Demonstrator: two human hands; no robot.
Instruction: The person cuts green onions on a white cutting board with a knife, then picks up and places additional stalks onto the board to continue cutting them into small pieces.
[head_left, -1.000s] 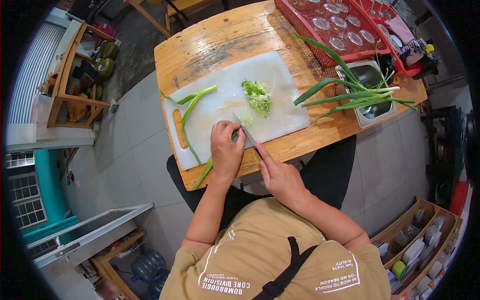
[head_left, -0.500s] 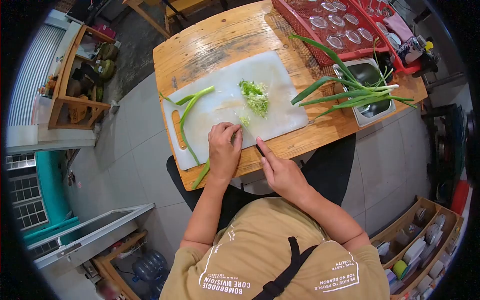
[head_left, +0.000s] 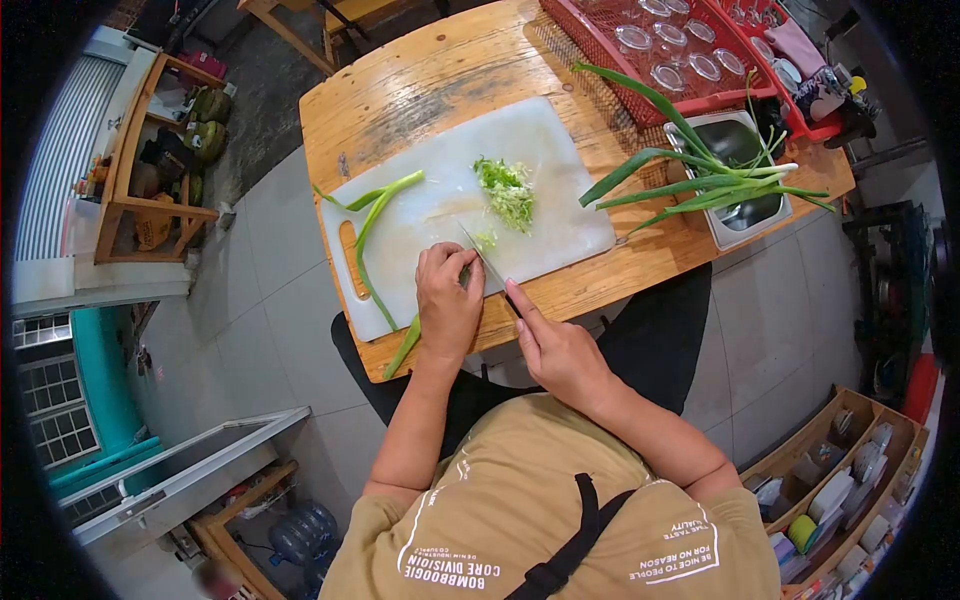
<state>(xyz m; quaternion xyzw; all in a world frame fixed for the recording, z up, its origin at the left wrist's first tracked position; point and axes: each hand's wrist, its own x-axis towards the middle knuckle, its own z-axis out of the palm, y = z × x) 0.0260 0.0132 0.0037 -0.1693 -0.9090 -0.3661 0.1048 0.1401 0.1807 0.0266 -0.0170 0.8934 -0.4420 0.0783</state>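
My right hand [head_left: 565, 355] grips the dark handle of a knife [head_left: 484, 258], index finger stretched along it. Its blade stands at the edge of my left hand [head_left: 450, 300], whose curled fingers hold a spring onion [head_left: 403, 348] down on the white cutting board [head_left: 560, 225]. The onion's green end sticks out behind that hand, past the board's near edge. A few fresh slices [head_left: 486, 240] lie beside the blade. Farther up the board is a pile of chopped spring onion [head_left: 508, 195]. Another spring onion stalk [head_left: 375, 225] lies bent along the board's left side, by the handle slot.
Whole spring onions [head_left: 715, 185] rest across a metal container [head_left: 730, 232] at the wooden table's [head_left: 420, 80] right. Behind it, a red crate [head_left: 600, 65] holds several glass cups. A wooden shelf box [head_left: 770, 470] stands at lower right.
The knife has tilted, with its handle and my right hand shifting slightly left toward my left hand. My left hand stays nearly in place.
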